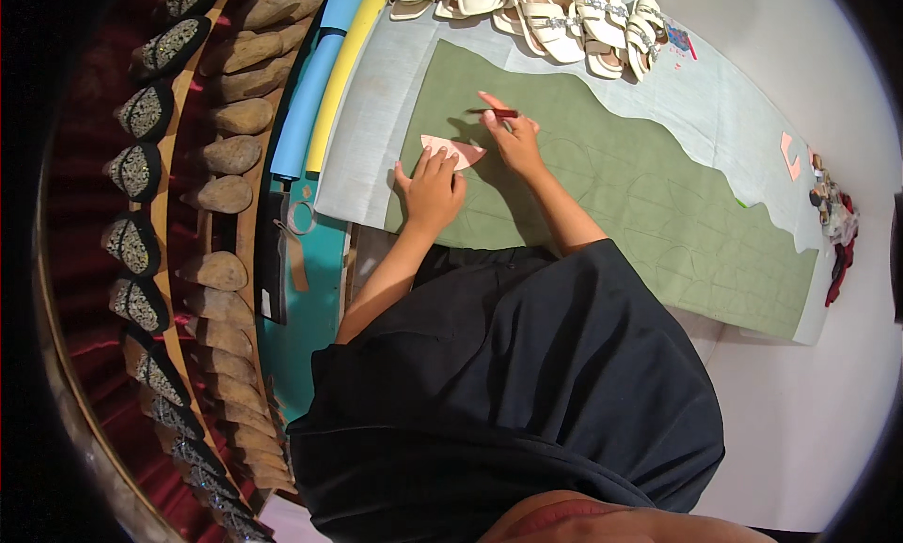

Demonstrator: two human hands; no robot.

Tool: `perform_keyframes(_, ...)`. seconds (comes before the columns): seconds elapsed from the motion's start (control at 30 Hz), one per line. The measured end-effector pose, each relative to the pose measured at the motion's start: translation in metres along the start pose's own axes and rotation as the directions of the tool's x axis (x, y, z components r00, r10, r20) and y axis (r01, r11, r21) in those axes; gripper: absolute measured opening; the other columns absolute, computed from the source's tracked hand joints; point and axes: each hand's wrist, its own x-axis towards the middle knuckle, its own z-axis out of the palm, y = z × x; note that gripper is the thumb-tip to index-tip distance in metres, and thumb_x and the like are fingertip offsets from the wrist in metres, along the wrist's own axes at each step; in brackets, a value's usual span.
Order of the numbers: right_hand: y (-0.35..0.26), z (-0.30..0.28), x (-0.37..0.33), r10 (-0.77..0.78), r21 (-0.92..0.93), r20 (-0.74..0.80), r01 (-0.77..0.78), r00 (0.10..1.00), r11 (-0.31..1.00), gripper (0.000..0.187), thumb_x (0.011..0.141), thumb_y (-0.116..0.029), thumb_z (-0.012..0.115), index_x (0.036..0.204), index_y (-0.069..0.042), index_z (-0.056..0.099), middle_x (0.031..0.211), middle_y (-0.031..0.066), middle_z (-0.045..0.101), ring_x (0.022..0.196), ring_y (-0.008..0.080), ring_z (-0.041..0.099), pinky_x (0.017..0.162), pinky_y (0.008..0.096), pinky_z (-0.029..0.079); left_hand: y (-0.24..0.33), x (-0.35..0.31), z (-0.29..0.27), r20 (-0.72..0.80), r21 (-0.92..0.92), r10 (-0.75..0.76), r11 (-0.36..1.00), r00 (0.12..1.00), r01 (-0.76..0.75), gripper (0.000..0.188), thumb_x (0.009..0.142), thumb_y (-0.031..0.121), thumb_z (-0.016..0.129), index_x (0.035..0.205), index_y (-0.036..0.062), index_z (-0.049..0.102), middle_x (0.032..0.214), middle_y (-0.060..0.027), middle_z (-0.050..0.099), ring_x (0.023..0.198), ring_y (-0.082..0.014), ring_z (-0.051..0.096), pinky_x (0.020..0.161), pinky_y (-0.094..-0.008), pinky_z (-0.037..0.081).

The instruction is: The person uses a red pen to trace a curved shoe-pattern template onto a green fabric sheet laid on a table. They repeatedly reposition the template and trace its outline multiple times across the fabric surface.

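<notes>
A green sheet of material with a wavy far edge lies spread over the work table, faint curved outlines drawn across it. Near its left end rests a small pale pink pattern piece, pointed at the right. My left hand lies flat with fingers stretched over that piece, pressing it to the sheet. Just to the right and a little farther off, my right hand pinches a dark red pen above the sheet. The pen's tip points left and appears raised off the material.
Several white sandals stand along the far edge. Blue and yellow rolls lie at the left, beside racks of wooden shoe lasts and beaded black shoe uppers. Another pink piece lies far right, near assorted small items.
</notes>
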Motion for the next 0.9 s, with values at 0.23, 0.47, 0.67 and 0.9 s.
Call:
perform_keyframes(0.23, -0.001, 0.050, 0.018, 0.012, 0.035, -0.126, -0.008, 0.992, 0.999, 0.025, 0.089, -0.034, 0.061, 0.094, -0.012, 0.071, 0.080, 0.0022, 0.070, 0.076, 0.0159, 0.061, 0.098, 0.0477, 0.019, 0.004, -0.002, -0.001, 0.005, 0.052, 0.085, 0.995, 0.996, -0.085, 0.032, 0.083, 0.033, 0.059, 0.105, 0.0113, 0.065, 0.128, -0.0103, 0.054, 0.130, -0.0282, 0.041, 0.099, -0.0685, 0.022)
perform_keyframes(0.47, -0.003, 0.060, 0.007, -0.036, -0.084, -0.138, 0.025, 0.990, 0.996, 0.019, 0.089, -0.029, 0.061, 0.090, -0.012, 0.070, 0.079, 0.0022, 0.069, 0.085, 0.0189, 0.061, 0.097, 0.0516, 0.019, 0.002, -0.002, -0.002, 0.020, 0.028, 0.074, 0.997, 0.997, -0.075, 0.030, 0.081, 0.031, 0.061, 0.104, 0.0117, 0.066, 0.127, -0.0117, 0.054, 0.129, -0.0269, 0.043, 0.096, -0.0678, 0.021)
perform_keyframes(0.67, -0.004, 0.061, 0.008, -0.017, -0.062, -0.108, 0.011, 0.994, 0.998, 0.018, 0.088, -0.028, 0.061, 0.090, -0.013, 0.070, 0.081, 0.0018, 0.070, 0.088, 0.0186, 0.061, 0.095, 0.0509, 0.019, 0.001, -0.002, 0.000, 0.040, 0.018, 0.055, 0.998, 0.998, -0.055, 0.031, 0.082, 0.030, 0.060, 0.108, 0.0153, 0.066, 0.126, -0.0097, 0.053, 0.131, -0.0270, 0.040, 0.097, -0.0681, 0.019)
perform_keyframes(0.9, 0.001, 0.061, 0.013, -0.063, -0.157, -0.045, 0.056, 0.997, 0.986, 0.018, 0.088, -0.031, 0.063, 0.090, -0.016, 0.071, 0.084, 0.0020, 0.068, 0.085, 0.0193, 0.060, 0.094, 0.0533, 0.020, 0.000, -0.001, 0.001, 0.068, 0.011, 0.037, 0.999, 0.997, -0.038, 0.027, 0.080, 0.026, 0.059, 0.104, 0.0150, 0.065, 0.122, -0.0076, 0.054, 0.129, -0.0267, 0.042, 0.096, -0.0700, 0.018)
